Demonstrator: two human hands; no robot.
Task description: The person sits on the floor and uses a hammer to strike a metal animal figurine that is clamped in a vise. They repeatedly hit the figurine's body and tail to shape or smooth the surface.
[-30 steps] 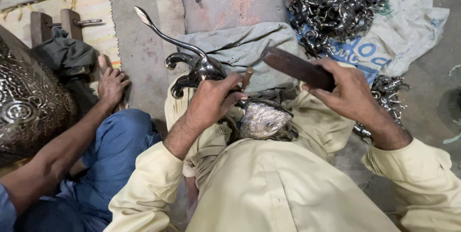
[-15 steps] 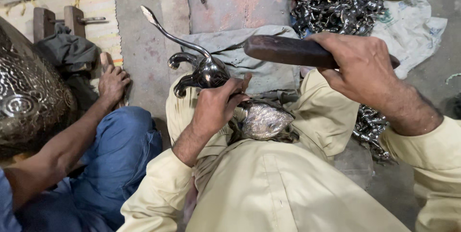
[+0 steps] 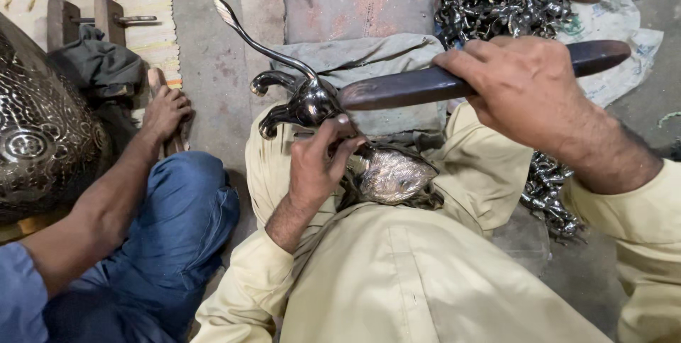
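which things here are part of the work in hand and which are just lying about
In hand:
left hand gripping the shiny curved metal piece
right hand holding the dark wooden bar against it

Lying about:
heap of metal parts on sacking
embossed metal vessel
co-worker's hand
striped mat

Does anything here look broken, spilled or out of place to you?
Nothing looks broken or spilled. The left hand steadies a shiny curved metal piece on the lap while the right hand holds a dark wooden bar against it. The metal parts lie in a loose heap on a sack.
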